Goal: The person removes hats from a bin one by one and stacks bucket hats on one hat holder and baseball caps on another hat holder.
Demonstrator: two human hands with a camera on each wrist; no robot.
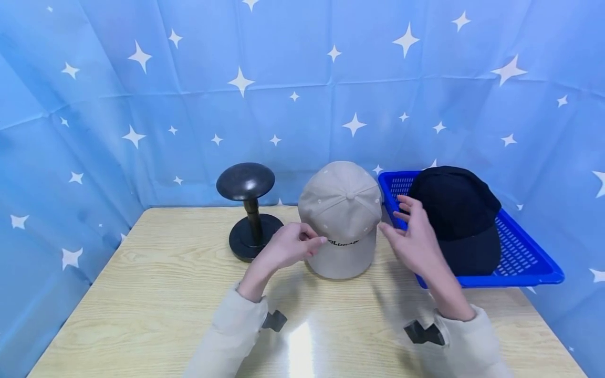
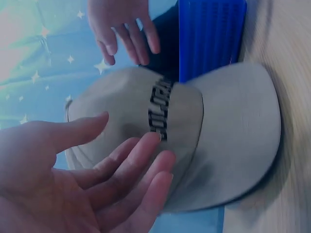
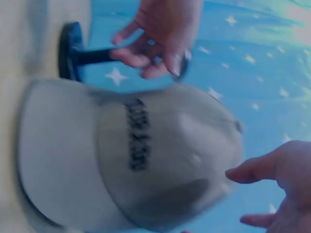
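Note:
A beige baseball cap [image 1: 341, 210] with dark lettering across its front is at the middle back of the table, brim toward me. What holds its crown up is hidden. My left hand [image 1: 289, 245] hovers at the cap's left front with loosely bent fingers and nothing in them. In the left wrist view that hand [image 2: 104, 179] is spread palm up before the cap. On the cap's other side my right hand [image 1: 417, 239] is held with fingers apart, between the cap and the blue basket. The right wrist view has its thumb beside the crown; whether it touches is unclear.
A black cap [image 1: 454, 210] lies in the blue plastic basket [image 1: 529, 279] at the right. Left of the beige cap stands a black hat stand [image 1: 246, 181] with a domed top and round base. A blue star-patterned curtain [image 1: 293, 63] hangs behind the wooden table [image 1: 156, 294].

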